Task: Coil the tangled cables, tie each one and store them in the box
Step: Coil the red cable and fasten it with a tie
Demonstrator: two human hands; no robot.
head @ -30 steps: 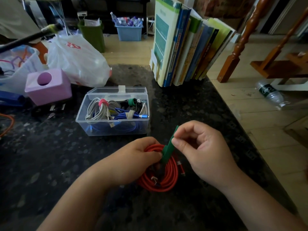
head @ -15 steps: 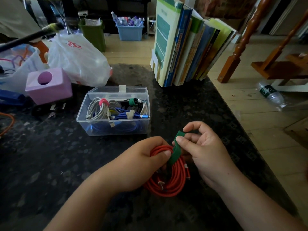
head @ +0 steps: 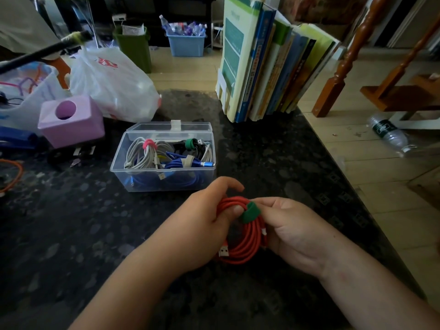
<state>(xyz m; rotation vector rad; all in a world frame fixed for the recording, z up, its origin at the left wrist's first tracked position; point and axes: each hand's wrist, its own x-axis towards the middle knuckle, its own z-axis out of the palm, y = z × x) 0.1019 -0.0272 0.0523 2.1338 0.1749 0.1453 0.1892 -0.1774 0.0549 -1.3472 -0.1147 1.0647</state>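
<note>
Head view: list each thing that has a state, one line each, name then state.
red cable: coiled, held in both hands
green tie: wrapped round the coil
clear box: lid open, tied cables inside
left hand: grips the coil
right hand: grips the coil by the tie
plastic bottle: lying on its side on the floor
</note>
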